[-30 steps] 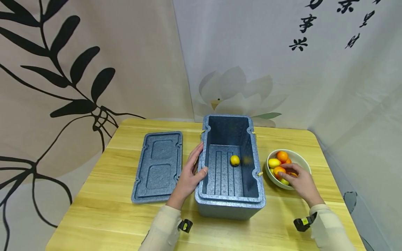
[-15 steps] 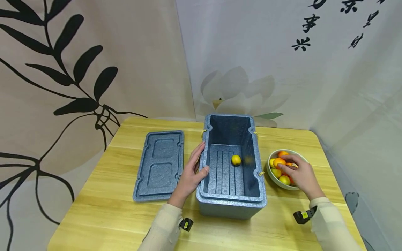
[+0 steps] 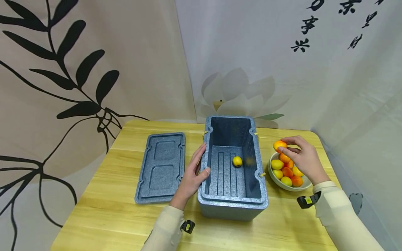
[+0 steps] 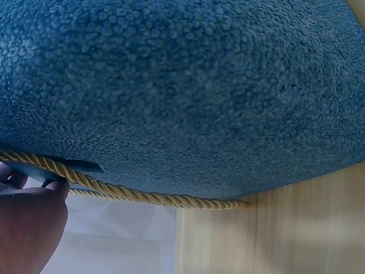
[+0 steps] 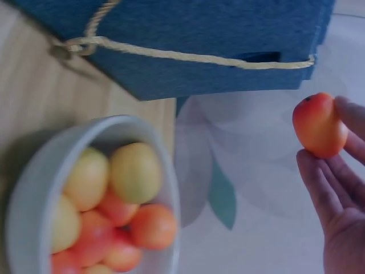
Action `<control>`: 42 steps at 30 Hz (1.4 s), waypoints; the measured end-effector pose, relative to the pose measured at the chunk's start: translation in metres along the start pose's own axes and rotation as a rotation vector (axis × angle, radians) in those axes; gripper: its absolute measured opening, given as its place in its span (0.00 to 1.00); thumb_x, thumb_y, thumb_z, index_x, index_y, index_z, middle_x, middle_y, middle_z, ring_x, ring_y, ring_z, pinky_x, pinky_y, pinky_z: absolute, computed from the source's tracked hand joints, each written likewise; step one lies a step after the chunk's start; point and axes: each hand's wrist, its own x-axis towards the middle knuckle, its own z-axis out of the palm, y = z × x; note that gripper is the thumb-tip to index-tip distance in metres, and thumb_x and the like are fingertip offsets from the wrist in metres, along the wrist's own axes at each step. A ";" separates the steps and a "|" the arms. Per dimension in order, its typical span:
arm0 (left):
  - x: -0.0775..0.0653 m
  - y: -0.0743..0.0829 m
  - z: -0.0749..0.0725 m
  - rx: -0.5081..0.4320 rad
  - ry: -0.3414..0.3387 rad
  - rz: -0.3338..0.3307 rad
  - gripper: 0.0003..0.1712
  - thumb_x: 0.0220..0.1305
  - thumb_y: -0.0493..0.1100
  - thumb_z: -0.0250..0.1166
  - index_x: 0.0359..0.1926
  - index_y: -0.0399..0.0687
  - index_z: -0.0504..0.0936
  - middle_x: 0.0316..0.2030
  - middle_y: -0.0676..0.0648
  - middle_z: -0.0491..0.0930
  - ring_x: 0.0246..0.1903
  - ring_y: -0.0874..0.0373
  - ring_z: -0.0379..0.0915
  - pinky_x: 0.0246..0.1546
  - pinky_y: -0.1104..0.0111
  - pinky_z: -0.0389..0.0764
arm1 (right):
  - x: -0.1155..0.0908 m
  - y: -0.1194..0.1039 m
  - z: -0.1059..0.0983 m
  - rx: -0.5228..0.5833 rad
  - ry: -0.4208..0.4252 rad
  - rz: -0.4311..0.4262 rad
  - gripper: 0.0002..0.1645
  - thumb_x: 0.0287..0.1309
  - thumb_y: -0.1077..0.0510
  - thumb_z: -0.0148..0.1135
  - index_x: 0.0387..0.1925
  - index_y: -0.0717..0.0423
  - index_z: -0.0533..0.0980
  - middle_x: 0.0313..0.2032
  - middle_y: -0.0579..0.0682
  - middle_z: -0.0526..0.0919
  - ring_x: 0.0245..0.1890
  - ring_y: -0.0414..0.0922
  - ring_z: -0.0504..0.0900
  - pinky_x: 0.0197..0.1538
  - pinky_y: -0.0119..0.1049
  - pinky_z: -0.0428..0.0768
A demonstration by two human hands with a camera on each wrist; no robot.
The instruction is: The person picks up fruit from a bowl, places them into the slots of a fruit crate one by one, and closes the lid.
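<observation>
My right hand pinches a small orange-red fruit between thumb and fingertips, above the far side of a pale round bowl. The right wrist view shows this oval fruit clear of the bowl. Yellow and orange fruits fill the bowl. To its left stands an uncovered blue-grey foam box, with one yellow fruit on its grooved floor. My left hand rests along the box's left side, fingers straight on the outer wall and thumb on the rim.
A matching foam lid lies flat on the wooden table, left of the box. A twisted yellow rope runs along the box's side. Behind the table hangs a printed cloth.
My right hand has risen from among the fruits in the bowl, lifting an orange-red fruit up and away over the far rim. The left hand stays on the box.
</observation>
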 end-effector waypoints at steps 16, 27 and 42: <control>-0.001 -0.014 -0.001 -0.018 0.015 0.028 0.41 0.65 0.30 0.55 0.77 0.41 0.51 0.76 0.41 0.45 0.74 0.47 0.37 0.68 0.46 0.44 | 0.033 -0.041 0.004 0.075 0.014 -0.078 0.22 0.61 0.50 0.67 0.53 0.54 0.79 0.48 0.48 0.78 0.45 0.44 0.82 0.45 0.20 0.75; -0.001 0.013 0.002 -0.025 -0.006 0.030 0.39 0.66 0.30 0.55 0.74 0.29 0.49 0.74 0.32 0.43 0.73 0.42 0.36 0.68 0.46 0.45 | 0.051 -0.071 0.012 0.154 -0.021 -0.179 0.19 0.61 0.58 0.66 0.54 0.57 0.79 0.48 0.50 0.77 0.47 0.44 0.81 0.47 0.25 0.77; 0.000 0.013 0.002 -0.016 -0.001 0.025 0.39 0.65 0.28 0.54 0.74 0.29 0.50 0.74 0.32 0.43 0.73 0.41 0.37 0.68 0.49 0.45 | 0.079 -0.095 0.023 0.139 -0.073 -0.250 0.21 0.60 0.60 0.67 0.55 0.60 0.78 0.49 0.51 0.77 0.47 0.47 0.82 0.47 0.29 0.78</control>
